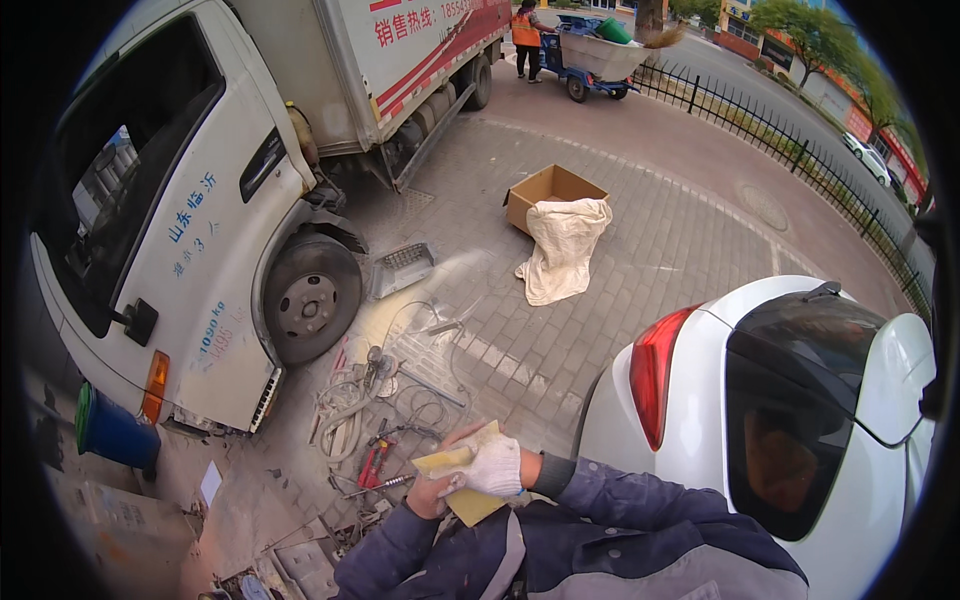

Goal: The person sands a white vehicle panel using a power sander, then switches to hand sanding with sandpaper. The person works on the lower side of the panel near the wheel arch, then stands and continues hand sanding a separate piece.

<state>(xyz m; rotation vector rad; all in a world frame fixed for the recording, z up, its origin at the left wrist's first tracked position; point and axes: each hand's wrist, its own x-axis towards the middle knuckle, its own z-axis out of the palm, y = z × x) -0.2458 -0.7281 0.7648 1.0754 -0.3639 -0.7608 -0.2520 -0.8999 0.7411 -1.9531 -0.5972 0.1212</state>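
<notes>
Close in front of my body, both hands meet at a stiff yellow sheet that looks like sandpaper. One part of the yellow sheet (445,462) sticks out to the left, and another part hangs below the hands; whether it is one folded piece or two, I cannot tell. My right hand (495,466), in a white glove, is closed over the sheet from the right. Reaching in from the left, my left hand (430,494) grips its lower left side. Some fingers are hidden behind the sheet. A red-handled tool (374,464) lies on the ground just left of the hands.
Hoses and cables (340,415) lie beyond my hands. A white truck (190,230) stands left, a white car (690,380) close right. Farther off are a cardboard box (530,200) with a cream cloth (560,250), a grey crate (402,270), and a person (526,40) beside a cart.
</notes>
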